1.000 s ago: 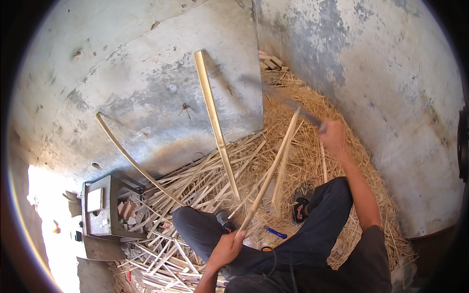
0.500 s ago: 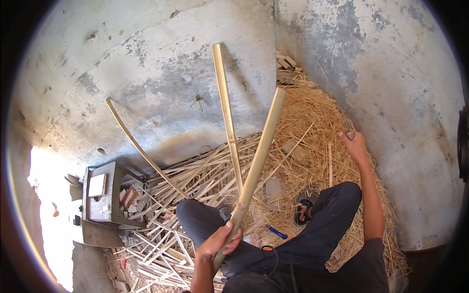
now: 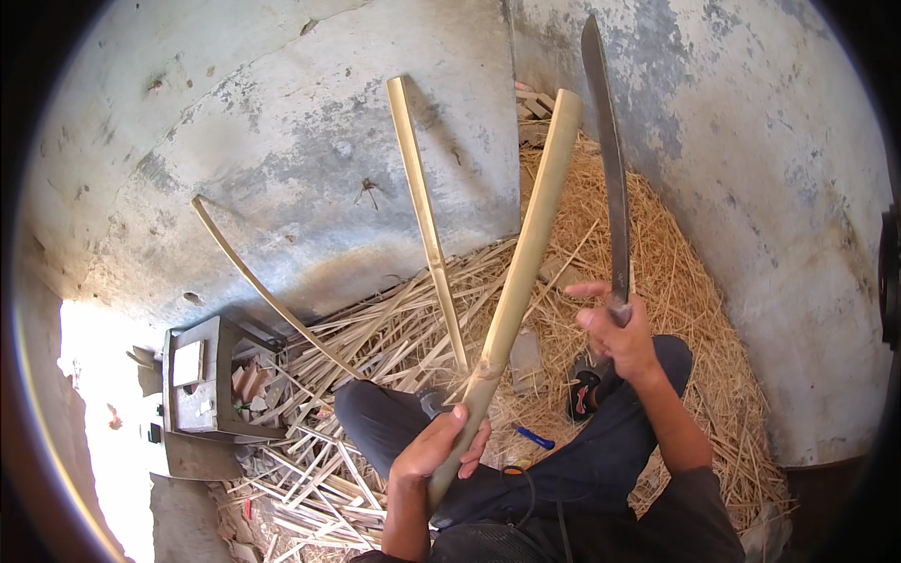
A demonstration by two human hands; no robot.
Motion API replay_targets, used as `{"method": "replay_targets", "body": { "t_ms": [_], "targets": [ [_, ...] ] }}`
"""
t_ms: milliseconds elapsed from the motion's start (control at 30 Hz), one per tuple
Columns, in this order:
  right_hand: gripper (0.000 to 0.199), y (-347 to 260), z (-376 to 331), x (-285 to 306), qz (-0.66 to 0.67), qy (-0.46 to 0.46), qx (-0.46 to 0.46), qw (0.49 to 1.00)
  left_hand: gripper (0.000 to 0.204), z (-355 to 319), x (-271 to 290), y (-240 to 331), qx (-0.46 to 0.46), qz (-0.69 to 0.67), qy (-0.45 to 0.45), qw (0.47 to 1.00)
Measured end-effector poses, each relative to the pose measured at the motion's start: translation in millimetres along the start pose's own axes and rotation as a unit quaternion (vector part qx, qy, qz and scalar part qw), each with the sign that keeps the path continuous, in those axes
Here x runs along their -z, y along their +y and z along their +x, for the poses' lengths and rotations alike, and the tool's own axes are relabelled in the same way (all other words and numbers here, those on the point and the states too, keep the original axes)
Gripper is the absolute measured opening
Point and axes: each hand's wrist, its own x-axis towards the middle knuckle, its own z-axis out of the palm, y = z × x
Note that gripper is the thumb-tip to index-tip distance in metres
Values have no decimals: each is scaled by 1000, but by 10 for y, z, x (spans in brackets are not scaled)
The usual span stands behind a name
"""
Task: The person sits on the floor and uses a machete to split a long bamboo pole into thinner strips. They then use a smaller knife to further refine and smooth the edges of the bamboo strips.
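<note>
My left hand [image 3: 439,445] is closed round the lower part of a split bamboo piece [image 3: 527,253]. The pale piece slants up and away to the right, its rounded lower end near my lap. In my right hand [image 3: 623,338] is the handle of a machete [image 3: 612,150], its long dark blade pointing up, just right of the bamboo and apart from it. The index finger of that hand sticks out to the left while the others wrap the handle. Left of the held piece, a second bamboo strip [image 3: 427,225] leans against the wall.
Another thin bamboo strip [image 3: 263,289] leans at the left beside a wooden box [image 3: 214,361] with scraps inside. Split strips [image 3: 375,328] and straw-like shavings [image 3: 690,310] cover the floor. A blue tool [image 3: 535,437] lies between my legs. Walls [image 3: 310,159] meet at the far corner.
My right hand has come left and inward from near the right wall, bringing the machete upright with its blade in full view. The held bamboo's top has risen and shifted right.
</note>
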Motion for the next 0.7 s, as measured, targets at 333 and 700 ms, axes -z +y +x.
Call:
{"method": "replay_targets", "body": {
  "t_ms": [333, 700],
  "targets": [
    [54, 221, -258, -592, 53, -27, 11, 998, 69, 63, -161, 39, -21, 59, 3, 998],
    [47, 348, -294, -738, 60, -1, 34, 998, 62, 106, -249, 29, -53, 148, 37, 987]
  ]
}}
